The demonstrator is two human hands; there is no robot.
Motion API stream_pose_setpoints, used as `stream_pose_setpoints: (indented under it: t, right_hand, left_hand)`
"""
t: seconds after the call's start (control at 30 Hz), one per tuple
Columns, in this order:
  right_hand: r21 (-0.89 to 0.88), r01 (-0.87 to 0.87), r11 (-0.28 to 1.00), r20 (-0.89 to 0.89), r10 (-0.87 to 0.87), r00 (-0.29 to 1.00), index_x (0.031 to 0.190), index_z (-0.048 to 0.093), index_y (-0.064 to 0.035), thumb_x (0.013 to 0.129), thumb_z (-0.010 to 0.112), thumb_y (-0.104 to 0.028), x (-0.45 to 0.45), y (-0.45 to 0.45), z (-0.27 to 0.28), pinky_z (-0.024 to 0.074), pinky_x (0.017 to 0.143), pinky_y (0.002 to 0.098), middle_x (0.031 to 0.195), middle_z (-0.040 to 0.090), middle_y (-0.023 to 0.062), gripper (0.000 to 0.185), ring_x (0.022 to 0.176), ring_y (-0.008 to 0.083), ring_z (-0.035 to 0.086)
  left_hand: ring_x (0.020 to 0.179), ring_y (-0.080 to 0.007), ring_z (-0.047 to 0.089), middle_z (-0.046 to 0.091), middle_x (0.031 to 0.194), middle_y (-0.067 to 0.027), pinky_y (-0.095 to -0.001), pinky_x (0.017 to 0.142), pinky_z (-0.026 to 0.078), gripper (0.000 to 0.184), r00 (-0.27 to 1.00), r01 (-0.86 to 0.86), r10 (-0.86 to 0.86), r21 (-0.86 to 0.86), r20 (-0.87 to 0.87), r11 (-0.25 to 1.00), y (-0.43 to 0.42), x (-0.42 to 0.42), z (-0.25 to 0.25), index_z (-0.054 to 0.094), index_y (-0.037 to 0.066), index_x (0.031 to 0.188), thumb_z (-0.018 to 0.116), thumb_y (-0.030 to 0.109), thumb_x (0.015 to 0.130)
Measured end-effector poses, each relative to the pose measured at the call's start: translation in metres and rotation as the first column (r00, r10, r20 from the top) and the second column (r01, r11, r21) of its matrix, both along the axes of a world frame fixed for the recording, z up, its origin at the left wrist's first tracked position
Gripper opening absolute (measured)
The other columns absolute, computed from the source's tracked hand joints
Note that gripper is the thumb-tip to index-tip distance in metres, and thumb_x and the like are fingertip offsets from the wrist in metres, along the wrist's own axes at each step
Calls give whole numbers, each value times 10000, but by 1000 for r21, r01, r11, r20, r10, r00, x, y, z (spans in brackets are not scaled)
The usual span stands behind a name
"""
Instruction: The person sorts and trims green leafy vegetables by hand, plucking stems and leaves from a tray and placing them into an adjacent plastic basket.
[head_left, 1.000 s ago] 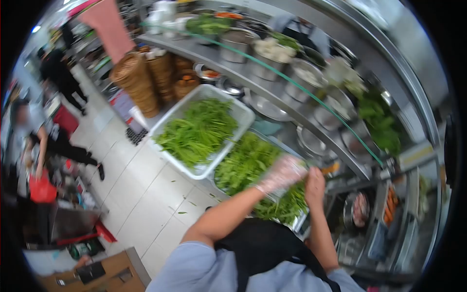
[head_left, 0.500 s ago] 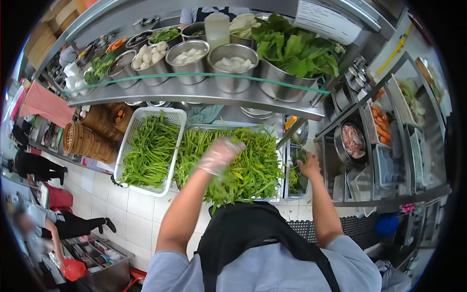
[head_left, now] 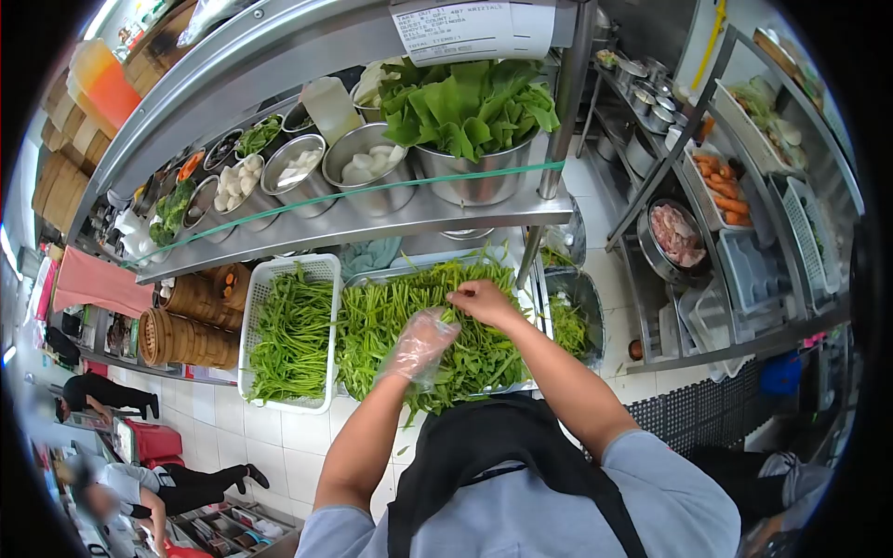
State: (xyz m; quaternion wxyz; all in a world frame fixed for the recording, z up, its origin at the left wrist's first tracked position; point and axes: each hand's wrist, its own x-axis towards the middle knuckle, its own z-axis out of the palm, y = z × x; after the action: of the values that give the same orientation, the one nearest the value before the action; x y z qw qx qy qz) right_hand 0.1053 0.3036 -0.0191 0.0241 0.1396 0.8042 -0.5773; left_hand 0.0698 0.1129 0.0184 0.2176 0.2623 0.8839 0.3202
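A long steel shelf [head_left: 465, 221] carries a row of metal pots [head_left: 377, 191]. Below it, a broad heap of leafy greens [head_left: 367, 325] lies in front of the person, between a white basket [head_left: 321, 270] of similar greens and a dark bin [head_left: 588, 290] with more inside. The two hands are near each other over the heap, not joined. The left hand [head_left: 423, 342], in a clear plastic glove [head_left: 398, 370], rests on the greens, its grip unclear. The bare right hand [head_left: 484, 302] has bunched fingertips; whether they pinch a stem cannot be told.
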Motion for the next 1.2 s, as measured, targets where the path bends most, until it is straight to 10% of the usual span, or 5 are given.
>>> stream_pose_setpoints:
  t: [0.23,0.43,0.7,0.97,1.2]
  right_hand:
    - [-583,102,806,87,-64,994,910,709,-83,956,705,-303,8,-1,54,464,589,215,762,652,-18,224,657,65,587]
    - [-584,38,811,55,-8,998,861,666,-95,948,714,-295,3,-28,69,469,609,226,763,632,-19,224,658,69,582]
    - [-699,43,714,21,-40,999,941,672,-84,1003,646,-263,12,-23,78,466,632,228,786,620,-23,191,701,78,588]
    - [-572,-21,820,-72,-25,997,892,645,-72,963,693,-264,12,-37,77,404,581,246,715,577,-8,210,628,90,528]
    - [-507,9,862,-72,-53,996,962,644,-52,984,659,-233,24,-23,74,470,603,270,757,600,9,183,660,118,581]
  left_hand:
    - [708,-60,511,630,779,25,-244,647,435,183,923,-323,254,222,290,920,-51,-15,79,706,49,900,750,226,895]
    - [679,-184,559,679,773,-99,-355,694,496,220,991,-28,57,226,-121,974,-32,7,84,681,9,911,718,226,891]
    - [726,-145,587,707,826,-105,-333,731,506,225,981,-154,105,322,165,934,-56,2,89,728,21,966,717,236,902]
    - [647,-291,552,630,752,-156,-404,631,484,210,951,261,-124,518,-283,814,-51,-17,23,668,30,868,707,234,898]
    - [914,-413,650,677,932,-238,-467,843,519,322,951,148,-7,435,-309,888,-42,-10,29,687,-10,955,664,299,867]
